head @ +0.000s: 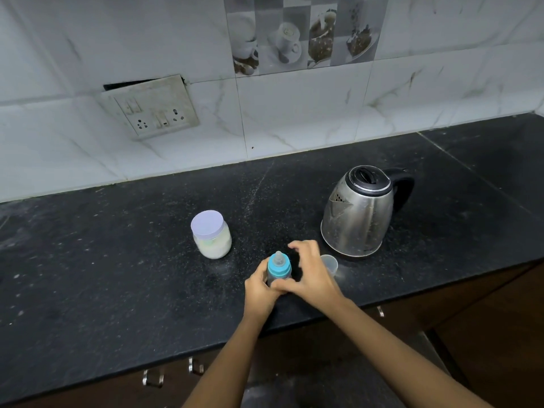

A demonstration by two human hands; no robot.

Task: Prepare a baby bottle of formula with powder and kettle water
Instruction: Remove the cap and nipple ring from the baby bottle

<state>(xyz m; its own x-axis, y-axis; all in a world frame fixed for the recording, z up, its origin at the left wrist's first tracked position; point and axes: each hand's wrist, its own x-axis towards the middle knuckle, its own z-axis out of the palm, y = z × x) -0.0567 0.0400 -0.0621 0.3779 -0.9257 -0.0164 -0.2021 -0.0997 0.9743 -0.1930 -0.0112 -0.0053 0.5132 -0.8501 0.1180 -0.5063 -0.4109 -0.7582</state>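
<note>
While my left hand (260,285) wraps the lower body of the bottle (278,267), the bottle stands upright near the front edge of the counter (117,275), teat pointing up. My right hand (309,275) sits just right of it, fingers spread and curled, thumb touching the bottle below the blue collar (279,270); it grips nothing firmly that I can see. Since the collar lies just left of those fingers, I judge unscrewing falls to the right hand. Jar (211,237) stands to the left, lid on; kettle (360,210) to the right, a small cup (329,262) beside it.
</note>
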